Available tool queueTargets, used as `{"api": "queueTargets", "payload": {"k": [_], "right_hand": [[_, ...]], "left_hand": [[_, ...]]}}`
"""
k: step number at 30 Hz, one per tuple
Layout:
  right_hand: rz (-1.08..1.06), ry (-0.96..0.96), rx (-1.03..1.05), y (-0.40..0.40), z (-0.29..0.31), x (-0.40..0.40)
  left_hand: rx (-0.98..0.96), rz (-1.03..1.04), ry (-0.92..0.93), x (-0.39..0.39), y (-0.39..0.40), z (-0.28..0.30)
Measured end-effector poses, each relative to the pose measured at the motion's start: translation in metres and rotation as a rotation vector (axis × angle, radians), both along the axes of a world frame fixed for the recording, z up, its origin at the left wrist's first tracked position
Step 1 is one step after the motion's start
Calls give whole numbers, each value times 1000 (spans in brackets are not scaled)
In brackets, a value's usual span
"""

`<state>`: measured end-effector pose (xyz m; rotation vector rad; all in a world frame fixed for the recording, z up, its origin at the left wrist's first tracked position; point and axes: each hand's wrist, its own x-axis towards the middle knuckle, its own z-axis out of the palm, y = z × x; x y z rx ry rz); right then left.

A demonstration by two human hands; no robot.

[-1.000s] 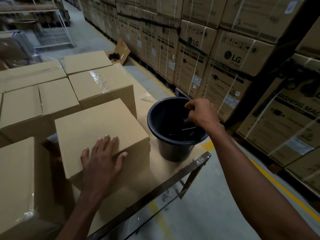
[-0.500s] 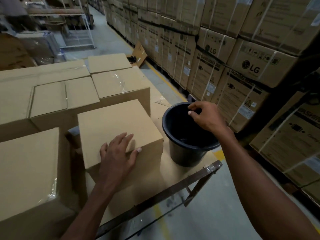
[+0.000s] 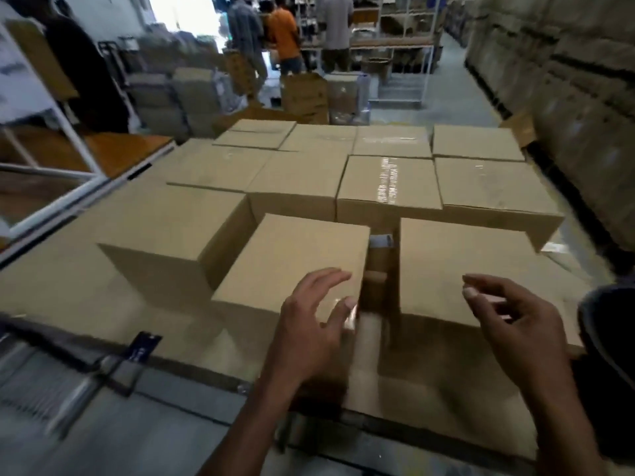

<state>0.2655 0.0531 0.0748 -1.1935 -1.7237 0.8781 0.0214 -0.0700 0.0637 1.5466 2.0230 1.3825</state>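
The front carton [image 3: 295, 262] is a plain brown cardboard box with a flat, closed, unmarked top and sharp, clean edges; a glossy patch that looks like clear tape shows at its near right corner. It stands on the cardboard-covered worktop [image 3: 68, 286], close to the near edge. The left hand [image 3: 312, 324] hovers over that near right corner with its fingers spread and loosely bent, gripping nothing; blur hides whether the fingertips touch the cardboard. Just right of the front carton, across a narrow gap, stands a second carton [image 3: 474, 262] of the same brown board. It is a little wider, and its top is level with the front carton's. The right hand [image 3: 515, 324] hangs above the near part of this carton, palm turned inward, fingers relaxed and slightly curled, holding nothing. Deep in the gap, at the far right corner of the front carton, a small white and blue object [image 3: 381, 240] peeks out, too small to identify. A taller carton [image 3: 171, 228] touches the front carton's left side. Behind the front carton run rows of similar boxes [image 3: 388, 180], one with a shiny tape strip down its top. Far to the right of the front carton, beyond the second carton, the dark rim of a bucket [image 3: 604, 324] cuts into view. Well beyond the front carton, people [image 3: 285, 36] stand among shelving.
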Motion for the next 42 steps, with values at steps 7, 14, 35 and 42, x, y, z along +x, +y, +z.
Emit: {"api": "queueTargets", "payload": {"k": [7,14,35,42], "right_hand": [[160,44,-11,-56,-18,-147],[91,-120,64,-104,-38,-272],[-269,-817,-24,-96,-85,-254],[-297,-859,-33,-79,-81,-238]], "left_hand": [[21,139,-40,-125,-93,-18],[-25,162,-47,-240,-140,-37],[-103,-242,-174,-215,-18,-95],[-73,-273,-187,-203,1,-95]]}}
